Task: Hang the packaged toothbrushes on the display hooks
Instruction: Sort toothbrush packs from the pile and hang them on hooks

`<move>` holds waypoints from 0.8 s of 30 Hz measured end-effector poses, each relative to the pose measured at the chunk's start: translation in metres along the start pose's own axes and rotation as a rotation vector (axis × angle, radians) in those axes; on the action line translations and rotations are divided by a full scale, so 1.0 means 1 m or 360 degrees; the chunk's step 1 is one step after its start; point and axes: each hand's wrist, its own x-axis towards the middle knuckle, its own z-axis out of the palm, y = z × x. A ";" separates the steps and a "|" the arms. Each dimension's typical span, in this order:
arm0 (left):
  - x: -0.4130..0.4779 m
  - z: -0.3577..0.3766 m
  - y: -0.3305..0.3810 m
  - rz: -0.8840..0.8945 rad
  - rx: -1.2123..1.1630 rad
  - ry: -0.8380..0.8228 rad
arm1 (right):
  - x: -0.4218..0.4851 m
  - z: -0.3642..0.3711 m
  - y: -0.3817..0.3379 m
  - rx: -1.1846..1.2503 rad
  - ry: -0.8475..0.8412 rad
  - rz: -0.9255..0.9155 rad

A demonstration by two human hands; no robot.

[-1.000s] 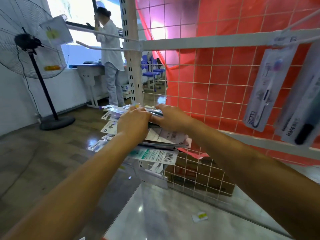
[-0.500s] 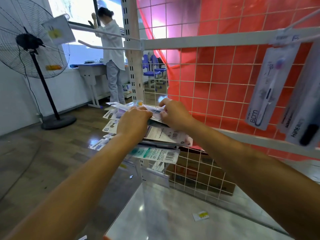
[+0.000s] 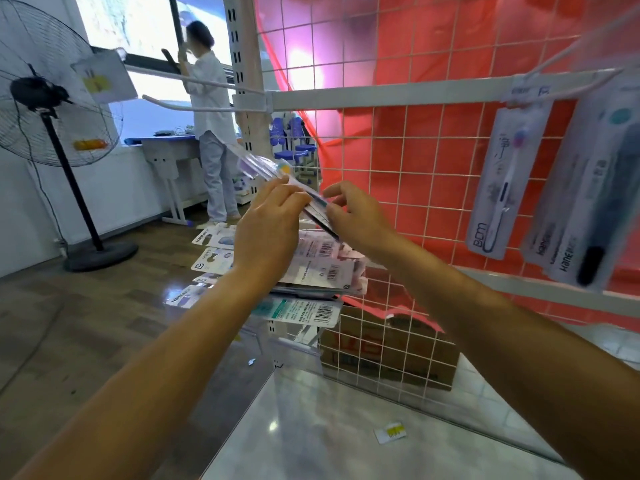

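A packaged toothbrush (image 3: 266, 169) is tilted up above a pile of packaged toothbrushes (image 3: 311, 261) lying at the rack's left end. My left hand (image 3: 268, 230) pinches the pack at its middle. My right hand (image 3: 349, 216) grips its lower end. Two packaged toothbrushes hang on the display hooks (image 3: 554, 60) at the upper right: a white one (image 3: 502, 181) and a larger grey one (image 3: 585, 206). An empty white hook (image 3: 180, 103) juts left from the rack's post.
The white wire grid (image 3: 398, 161) with red sheet behind it forms the rack's back. A glossy shelf (image 3: 311, 427) lies below with a small yellow tag (image 3: 391, 433). A cardboard box (image 3: 384, 351) sits behind the grid. A standing fan (image 3: 52, 109) and a person (image 3: 211, 133) are at left.
Both hands have lifted one pack off the pile and tilted its far end upward. The pile below stays in place.
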 end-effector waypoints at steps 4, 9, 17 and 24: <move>0.002 0.011 0.031 -0.0100 -0.0175 0.0158 | -0.015 -0.017 0.007 0.0101 0.0062 0.0023; 0.006 0.024 0.078 -0.0351 -0.0609 0.0232 | -0.041 -0.035 0.020 0.0117 0.0247 0.0036; 0.006 0.028 0.143 -0.0663 -0.1354 0.0136 | -0.079 -0.067 0.037 0.0032 0.0464 0.0011; -0.009 0.030 0.179 -0.0888 -0.1763 -0.0029 | -0.104 -0.078 0.053 0.0084 0.0595 0.0008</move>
